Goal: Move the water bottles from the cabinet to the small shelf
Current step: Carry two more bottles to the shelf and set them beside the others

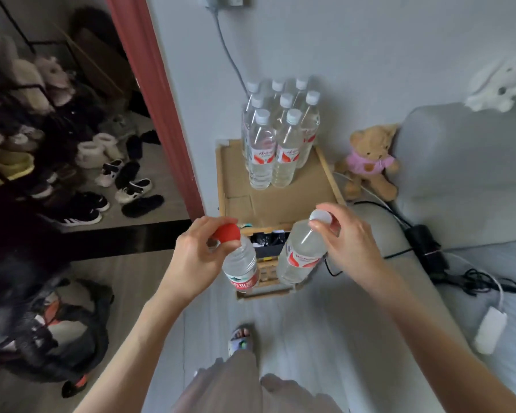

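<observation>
Left grip (195, 248): pinching red-capped bottle (240, 263) by its top.
Right grip (346, 234): pinching white-capped bottle (301, 254) likewise.
Tip: set both upright on small shelf (280, 201), beside standing bottles (277, 135).

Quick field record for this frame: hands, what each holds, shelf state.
left hand: grips red-capped bottle by its cap
right hand: grips white-capped bottle by its cap
carried bottles: hanging, in front of the shelf
small shelf: wooden, cardboard-lined top
bottles on shelf: eight white-capped, upright, clustered at the back
beside shelf: teddy bear
</observation>
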`<state>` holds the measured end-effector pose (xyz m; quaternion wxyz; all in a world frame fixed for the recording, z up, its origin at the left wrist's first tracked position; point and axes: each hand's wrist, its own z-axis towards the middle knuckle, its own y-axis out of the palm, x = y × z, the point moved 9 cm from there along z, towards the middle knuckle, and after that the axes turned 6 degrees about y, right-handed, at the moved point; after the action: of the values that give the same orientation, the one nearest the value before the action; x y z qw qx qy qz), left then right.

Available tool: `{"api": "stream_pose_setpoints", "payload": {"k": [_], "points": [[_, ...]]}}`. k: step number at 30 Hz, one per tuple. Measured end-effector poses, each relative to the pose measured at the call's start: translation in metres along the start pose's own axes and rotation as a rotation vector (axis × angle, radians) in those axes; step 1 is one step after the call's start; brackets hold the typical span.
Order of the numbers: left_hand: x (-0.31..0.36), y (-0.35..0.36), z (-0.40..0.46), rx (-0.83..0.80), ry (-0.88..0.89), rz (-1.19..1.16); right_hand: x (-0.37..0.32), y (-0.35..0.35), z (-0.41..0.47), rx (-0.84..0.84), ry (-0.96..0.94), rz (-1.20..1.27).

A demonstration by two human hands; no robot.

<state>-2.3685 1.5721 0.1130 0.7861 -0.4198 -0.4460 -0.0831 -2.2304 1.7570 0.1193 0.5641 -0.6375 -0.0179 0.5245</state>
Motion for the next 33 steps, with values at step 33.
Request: {"api": "stream_pose_setpoints", "payload": {"k": [33], "points": [[-0.004, 0.064, 0.202, 0.146, -0.218, 0.194, 0.058, 0.012, 0.271, -0.383, -0.279, -0.019]]}}
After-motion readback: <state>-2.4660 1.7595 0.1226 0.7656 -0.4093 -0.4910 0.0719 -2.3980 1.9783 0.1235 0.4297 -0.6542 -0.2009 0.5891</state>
